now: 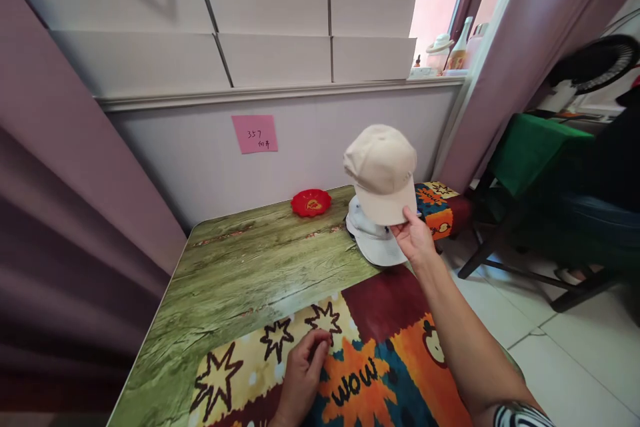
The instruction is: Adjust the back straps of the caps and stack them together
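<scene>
My right hand (414, 235) grips a cream baseball cap (383, 163) by the edge of its brim, thumb on top. The cap hangs in the air, crown up, at the right side of the table. Below and partly behind it, a white cap (373, 240) sits on the table with a dark edge showing under it; its crown is mostly hidden. My left hand (304, 370) is over the colourful printed cloth (367, 303), its fingers curled in and nothing visible in them.
A red scalloped dish (311, 203) stands at the back of the wood-patterned table (240, 267). A pink note (255, 134) is stuck to the wall behind. White boxes (275, 57) line the ledge above. To the right are a dark chair (520, 267) and a seated person (605, 167).
</scene>
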`<state>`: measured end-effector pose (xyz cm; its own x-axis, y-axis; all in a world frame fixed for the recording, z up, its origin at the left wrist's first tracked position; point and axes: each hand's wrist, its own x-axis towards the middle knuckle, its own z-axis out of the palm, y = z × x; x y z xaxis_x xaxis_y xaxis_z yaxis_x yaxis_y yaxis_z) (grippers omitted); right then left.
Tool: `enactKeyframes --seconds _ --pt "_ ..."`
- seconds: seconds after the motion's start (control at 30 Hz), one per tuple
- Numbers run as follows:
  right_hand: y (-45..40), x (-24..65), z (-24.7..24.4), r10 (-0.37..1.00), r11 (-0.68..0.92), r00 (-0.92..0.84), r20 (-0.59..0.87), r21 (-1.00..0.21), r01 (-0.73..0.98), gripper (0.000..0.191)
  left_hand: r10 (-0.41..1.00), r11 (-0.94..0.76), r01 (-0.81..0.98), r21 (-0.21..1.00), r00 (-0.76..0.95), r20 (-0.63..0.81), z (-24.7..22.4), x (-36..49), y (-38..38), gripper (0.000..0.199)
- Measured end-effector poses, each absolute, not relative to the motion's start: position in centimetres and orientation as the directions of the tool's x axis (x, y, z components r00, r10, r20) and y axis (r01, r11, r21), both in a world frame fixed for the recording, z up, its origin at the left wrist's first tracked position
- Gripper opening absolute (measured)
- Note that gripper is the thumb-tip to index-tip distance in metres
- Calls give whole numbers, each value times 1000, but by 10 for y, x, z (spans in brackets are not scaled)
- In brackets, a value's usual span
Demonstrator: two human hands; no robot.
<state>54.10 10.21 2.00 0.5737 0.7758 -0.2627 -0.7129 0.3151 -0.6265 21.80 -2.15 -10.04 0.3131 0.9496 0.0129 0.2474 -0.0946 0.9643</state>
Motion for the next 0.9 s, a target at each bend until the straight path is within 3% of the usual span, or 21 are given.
enactKeyframes --seconds 0.07,0.2,0.63,0.9 --pt "97 547 -14 707 189 572 -416 -669 -719 16 947 -102 260 960 320 14 -98 218 -20 26" --pt "85 550 -58 658 95 559 -504 -682 -726 12 949 -93 267 959 314 5 -98 219 -18 28" --pt "80 557 -85 609 148 643 -464 -730 -667 4 953 -119 268 956 302 34 -95 218 -21 25" --pt "64 563 -106 556 127 721 -415 -814 -567 22 945 -120 259 958 326 30 -101 217 -22 24"
